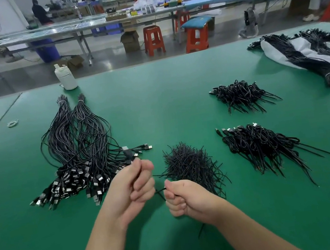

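two fists hold one black cable (128, 158) just above the green mat (157, 105): the left hand (132, 183) curls round its plug end, the right hand (183, 198) pinches the wire. a slackened pinch could drop the tail into the tie pile (190, 163) and tangle it.

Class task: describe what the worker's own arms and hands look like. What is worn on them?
Nothing is worn. The left hand and right hand have no gloves and no visible rings. Both forearms are bare to the picture's edge: no sleeves, watch or bands. The visible nails are short and unpainted.
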The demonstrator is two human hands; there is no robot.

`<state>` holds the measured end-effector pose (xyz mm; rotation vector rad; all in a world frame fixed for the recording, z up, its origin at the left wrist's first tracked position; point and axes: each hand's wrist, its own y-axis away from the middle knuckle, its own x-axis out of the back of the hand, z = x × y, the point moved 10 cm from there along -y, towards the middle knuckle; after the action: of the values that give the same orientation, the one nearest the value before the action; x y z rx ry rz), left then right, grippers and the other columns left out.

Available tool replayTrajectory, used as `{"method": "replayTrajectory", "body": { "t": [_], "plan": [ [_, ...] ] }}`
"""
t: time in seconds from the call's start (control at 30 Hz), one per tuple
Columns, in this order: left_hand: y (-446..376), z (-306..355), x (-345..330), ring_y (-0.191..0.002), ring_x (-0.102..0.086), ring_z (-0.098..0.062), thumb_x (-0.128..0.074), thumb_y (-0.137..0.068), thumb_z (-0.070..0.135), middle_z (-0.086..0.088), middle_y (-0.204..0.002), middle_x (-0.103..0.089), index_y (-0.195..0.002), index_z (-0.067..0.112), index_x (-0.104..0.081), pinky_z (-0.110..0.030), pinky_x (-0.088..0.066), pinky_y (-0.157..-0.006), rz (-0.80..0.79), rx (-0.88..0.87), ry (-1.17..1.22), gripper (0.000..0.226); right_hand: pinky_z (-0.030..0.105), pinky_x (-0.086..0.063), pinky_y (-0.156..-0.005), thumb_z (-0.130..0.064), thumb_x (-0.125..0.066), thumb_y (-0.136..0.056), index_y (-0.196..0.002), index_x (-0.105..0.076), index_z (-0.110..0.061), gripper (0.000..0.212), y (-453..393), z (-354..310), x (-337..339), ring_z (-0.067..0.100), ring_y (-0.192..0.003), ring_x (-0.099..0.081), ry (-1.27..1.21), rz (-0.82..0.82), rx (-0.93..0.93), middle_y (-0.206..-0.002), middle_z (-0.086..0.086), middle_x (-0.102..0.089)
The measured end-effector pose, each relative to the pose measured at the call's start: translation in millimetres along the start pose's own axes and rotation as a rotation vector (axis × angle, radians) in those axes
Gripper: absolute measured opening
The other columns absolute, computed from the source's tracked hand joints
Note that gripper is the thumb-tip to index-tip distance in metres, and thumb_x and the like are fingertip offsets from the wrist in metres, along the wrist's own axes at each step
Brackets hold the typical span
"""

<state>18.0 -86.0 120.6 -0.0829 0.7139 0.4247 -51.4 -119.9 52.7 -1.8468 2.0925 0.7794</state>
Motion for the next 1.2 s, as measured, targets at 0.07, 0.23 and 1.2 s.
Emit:
{"method": "replayTrajectory", "body": {
  "t": [0.07, 0.23, 1.2],
  "plan": [
    [15, -9, -4, -0.035, -0.021, -0.011, -0.044, -0.101, 0.028, 0.005, -0.042, -0.040, -0.090, 0.000, -0.069, -0.021, -0.021, -0.038, -0.167, 0.075, -0.319, 0.039, 0.021, -0.025, -0.049, -0.041, -0.049, -0.101, -0.064, -0.051, -0.023, 0.041, -1, 0, 3, 0.009, -0.045, -0.023, 0.025, 0.009, -0.009, -0.049, -0.008, -0.028],
    [41, -47, 33, -0.041, -0.053, -0.016, -0.040, -0.105, 0.035, -0.012, -0.060, -0.067, -0.097, 0.013, -0.072, -0.024, -0.043, -0.045, -0.204, 0.438, -1.118, 0.040, 0.020, -0.026, -0.047, -0.042, -0.043, -0.105, -0.062, -0.051, -0.026, 0.047, -1, -12, 17, 0.011, -0.046, -0.022, 0.147, 0.101, -0.004, -0.051, -0.007, -0.029],
    [23, -26, 33, -0.071, -0.069, -0.025, -0.045, -0.099, 0.032, -0.013, -0.079, -0.075, -0.093, -0.001, -0.072, -0.044, -0.056, -0.077, 0.177, 0.021, -0.932, 0.042, 0.015, -0.030, -0.045, -0.027, -0.038, -0.109, -0.077, -0.051, -0.017, 0.036, 2, -46, -9, 0.006, -0.045, -0.030, 0.360, 0.157, 0.153, -0.053, -0.012, -0.034]
  ]
}}
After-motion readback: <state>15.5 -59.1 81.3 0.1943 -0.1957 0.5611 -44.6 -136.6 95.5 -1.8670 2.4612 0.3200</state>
